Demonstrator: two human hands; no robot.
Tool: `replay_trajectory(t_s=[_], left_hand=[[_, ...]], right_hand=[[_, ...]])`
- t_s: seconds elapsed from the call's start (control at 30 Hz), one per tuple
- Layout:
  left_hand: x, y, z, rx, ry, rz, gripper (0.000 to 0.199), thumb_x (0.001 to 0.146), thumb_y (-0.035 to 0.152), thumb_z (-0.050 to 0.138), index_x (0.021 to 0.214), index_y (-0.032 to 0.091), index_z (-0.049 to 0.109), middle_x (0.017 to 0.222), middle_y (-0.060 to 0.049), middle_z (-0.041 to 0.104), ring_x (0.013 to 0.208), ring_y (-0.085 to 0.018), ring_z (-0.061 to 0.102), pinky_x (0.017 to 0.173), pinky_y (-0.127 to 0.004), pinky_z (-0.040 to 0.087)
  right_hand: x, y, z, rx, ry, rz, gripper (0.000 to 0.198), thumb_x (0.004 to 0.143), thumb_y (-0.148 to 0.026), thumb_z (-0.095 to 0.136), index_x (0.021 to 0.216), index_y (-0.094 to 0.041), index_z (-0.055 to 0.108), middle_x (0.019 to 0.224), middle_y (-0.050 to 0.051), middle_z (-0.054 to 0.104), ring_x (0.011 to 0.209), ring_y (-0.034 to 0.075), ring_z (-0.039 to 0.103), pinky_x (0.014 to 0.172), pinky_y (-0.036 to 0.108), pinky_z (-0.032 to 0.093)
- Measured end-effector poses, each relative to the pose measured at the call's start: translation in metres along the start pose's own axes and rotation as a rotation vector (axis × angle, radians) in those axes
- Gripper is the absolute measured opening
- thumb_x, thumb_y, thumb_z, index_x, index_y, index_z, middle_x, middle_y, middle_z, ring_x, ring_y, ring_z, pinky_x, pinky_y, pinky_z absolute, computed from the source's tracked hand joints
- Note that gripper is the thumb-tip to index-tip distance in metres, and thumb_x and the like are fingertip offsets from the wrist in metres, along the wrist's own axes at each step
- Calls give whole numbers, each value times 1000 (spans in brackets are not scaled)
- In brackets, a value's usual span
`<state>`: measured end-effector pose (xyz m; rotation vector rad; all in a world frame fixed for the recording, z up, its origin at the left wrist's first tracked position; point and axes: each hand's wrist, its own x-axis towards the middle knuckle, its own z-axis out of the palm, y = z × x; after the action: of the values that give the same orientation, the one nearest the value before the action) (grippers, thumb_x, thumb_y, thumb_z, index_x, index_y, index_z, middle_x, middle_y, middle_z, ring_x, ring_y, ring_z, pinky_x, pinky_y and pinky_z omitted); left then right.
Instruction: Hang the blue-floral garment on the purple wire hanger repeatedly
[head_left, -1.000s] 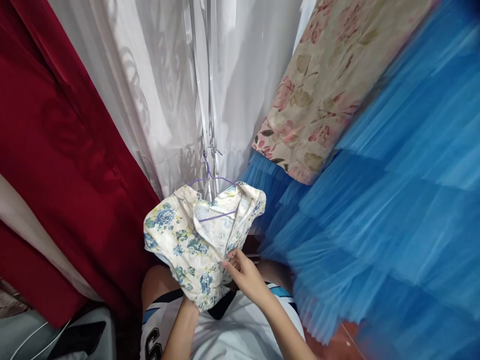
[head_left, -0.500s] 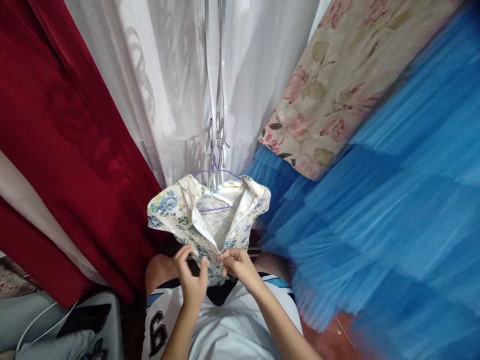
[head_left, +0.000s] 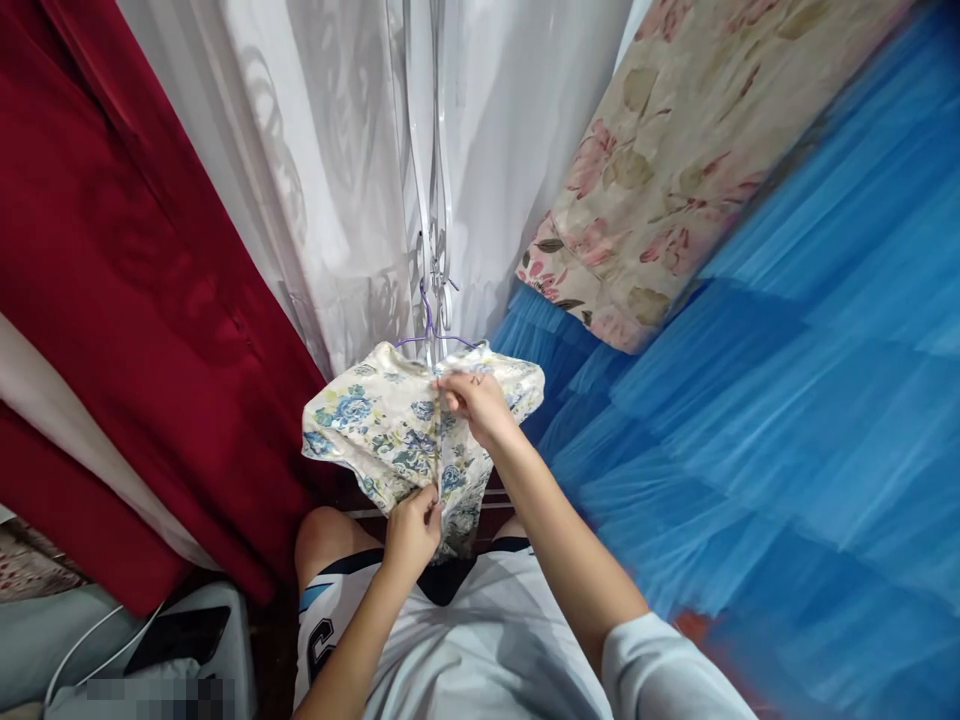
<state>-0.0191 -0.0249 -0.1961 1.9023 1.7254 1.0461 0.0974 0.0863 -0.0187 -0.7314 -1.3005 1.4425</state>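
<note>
Floral blouse (head_left: 375, 425), white with blue and green print, is being held by both hands at centre, in front of the lap. It is being carried by a purple hanger (head_left: 430, 325), which is being hung at the lower end of white straps (head_left: 422, 160).

Left hand (head_left: 414, 525): lower part of the front seam (head_left: 439, 440) is being pinched between thumb and fingers. Right hand (head_left: 476, 405): top of the same seam is being gripped at the neckline, fingertips closed on it. Exact part under the right fingertips is being hidden; cannot tell if it's a zip pull or just fabric edge. Seam is being kept straight between the two hands, front edges lying together.

Surroundings: white curtain (head_left: 322, 160) is being hung behind the straps, red curtain (head_left: 150, 270) to the left. Cream rose-print cloth (head_left: 645, 200) is being draped upper right, over blue tiered tulle (head_left: 787, 430). Lower left, a dark flat object (head_left: 180, 638) and a white cable (head_left: 79, 648) are being supported by a grey seat (head_left: 238, 640). White shorts (head_left: 352, 605) are being worn, blouse hem just above them.
</note>
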Motion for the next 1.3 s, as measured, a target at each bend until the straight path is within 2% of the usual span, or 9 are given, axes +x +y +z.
replay_trajectory(t_s=[0.17,0.37,0.47,0.6,0.87,1.0,1.13,1.23,1.3], left_hand=[[16,3,-22,-111,-41,-33,3,77,17,64,75,20,64,71,-4,66,66,-18,62,64,-25,43],[67,70,-103,-260,397,249,37,92,28,55,128,22,55,80,-2,66,71,-15,62,74,-27,49],[99,100,-129,-120,366,407,24,93,30,54,114,21,64,84,-3,66,68,-14,58,69,-26,46],[121,108,-131,4,468,509,18,93,26,54,83,17,66,78,-3,63,68,-14,55,68,-26,44],[117,102,-132,-19,351,551,12,90,25,60,95,18,69,86,-4,65,73,-14,58,69,-26,46],[119,110,-139,-120,521,493,12,90,28,61,91,17,66,83,-3,65,76,-14,60,71,-25,48],[123,82,-167,-284,865,358,20,89,33,61,97,15,64,91,-4,65,85,-14,62,79,-25,49],[122,31,-187,-401,1080,189,21,87,34,63,93,14,62,87,-2,63,84,-14,61,81,-25,49],[115,-4,-186,-721,1103,9,16,86,30,62,84,15,58,79,0,60,78,-12,60,80,-25,49]], right_hand=[[8,-15,12,53,53,-108,14,74,-23,56,68,-14,65,43,-4,51,37,6,30,39,21,17],[-17,-8,12,-52,40,-135,13,79,-25,55,68,-18,57,41,-5,48,38,8,39,41,21,25],[-18,-2,12,-108,12,-194,13,81,-27,55,71,-19,55,44,-6,49,40,9,43,45,21,31],[-14,20,14,-138,28,-209,21,82,-32,57,68,-21,47,43,-8,45,39,8,38,44,21,29],[-12,18,15,-68,98,-243,17,81,-29,53,68,-21,47,46,-7,44,42,8,37,46,22,29],[-8,19,17,-76,76,-227,18,81,-28,54,67,-21,46,45,-8,43,41,8,37,45,22,28],[-22,40,12,-137,34,-122,14,79,-25,53,66,-20,50,43,-7,43,39,9,35,43,22,26],[-42,53,10,-152,-27,-69,10,77,-25,53,69,-19,54,42,-7,44,38,9,35,43,22,26],[-54,61,12,-148,-73,-40,9,77,-24,52,71,-19,56,42,-8,45,38,9,37,43,22,26]])
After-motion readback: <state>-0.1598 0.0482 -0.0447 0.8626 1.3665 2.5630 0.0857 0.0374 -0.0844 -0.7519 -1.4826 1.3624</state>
